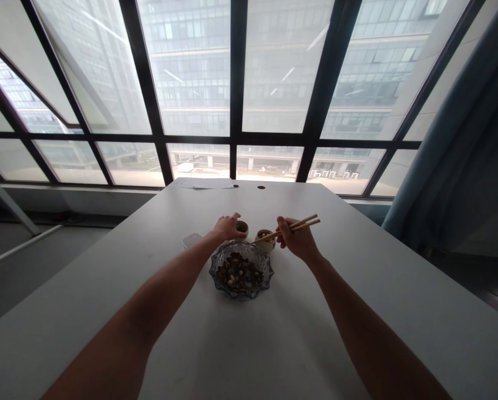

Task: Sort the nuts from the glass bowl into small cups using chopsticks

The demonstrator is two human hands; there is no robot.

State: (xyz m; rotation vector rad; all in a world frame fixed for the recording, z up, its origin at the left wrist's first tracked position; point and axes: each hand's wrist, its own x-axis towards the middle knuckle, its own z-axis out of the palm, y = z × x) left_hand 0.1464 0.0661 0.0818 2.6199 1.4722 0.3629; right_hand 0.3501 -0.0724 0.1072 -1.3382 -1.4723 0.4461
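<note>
My left hand (227, 227) is curled round the side of a small cup (242, 226), thumb in front and a finger behind. Dark contents show inside this cup. My right hand (295, 240) grips a pair of wooden chopsticks (307, 221), whose tips point left, near the far rim of a scalloped glass bowl (216, 284). Dark pieces mixed with a few pale ones (239, 273) lie in the bowl. A second small cup (268, 244) stands under the chopsticks, beside my right fingers, with pale nut-like pieces in it. I cannot tell whether the tips hold anything.
Behind my left forearm a clear plastic container (191, 240) is partly hidden. Sheets of paper (207, 184) lie at the far end of the white table (249, 355), close to a dark round hole (261, 187). Large windows stand beyond, with a blue curtain (444, 144) at right.
</note>
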